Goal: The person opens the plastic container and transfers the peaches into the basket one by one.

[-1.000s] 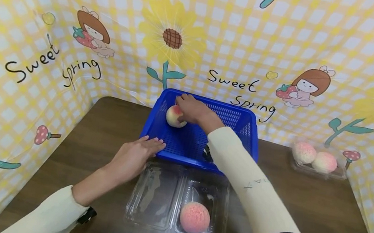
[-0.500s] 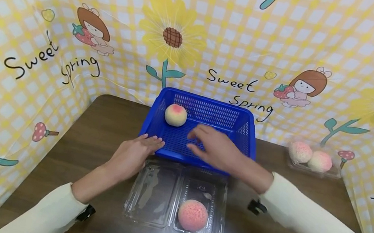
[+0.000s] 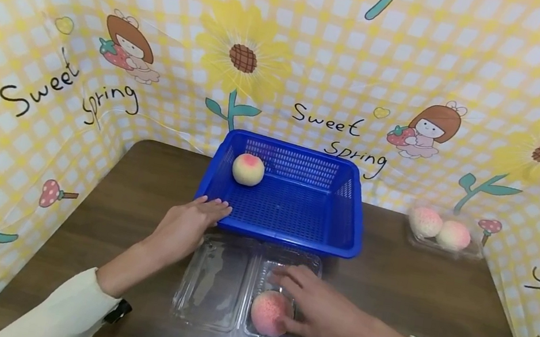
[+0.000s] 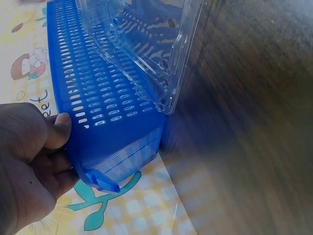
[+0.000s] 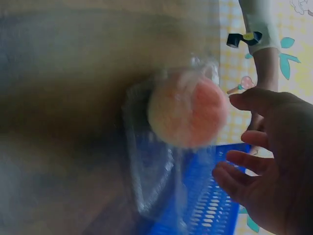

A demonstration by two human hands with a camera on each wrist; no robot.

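Observation:
A pink peach [image 3: 269, 312] sits in the right half of an opened clear plastic clamshell box [image 3: 216, 283]. Over it my right hand [image 3: 320, 304] hovers with spread, slightly bent fingers; in the right wrist view a gap shows between those fingers and the peach [image 5: 188, 110]. My left hand [image 3: 188, 223] holds the front left corner of a blue plastic basket [image 3: 272, 236]. From the left wrist, its thumb [image 4: 61, 125] lies against the basket's outer wall [image 4: 98, 88], with the other fingers at the rim. One pale peach with a pink top [image 3: 248, 169] rests in the basket's back left corner.
Another clear box [image 3: 467, 249] with two peaches [image 3: 452, 235] stands at the back right of the brown wooden table [image 3: 389, 279]. A yellow checked cloth [image 3: 279, 36] with printed flowers hangs around the table's back and sides.
My right hand has let go of the pale peach in the basket and moved back toward me, over the pink peach in the box. My left hand has stayed at the basket's corner.

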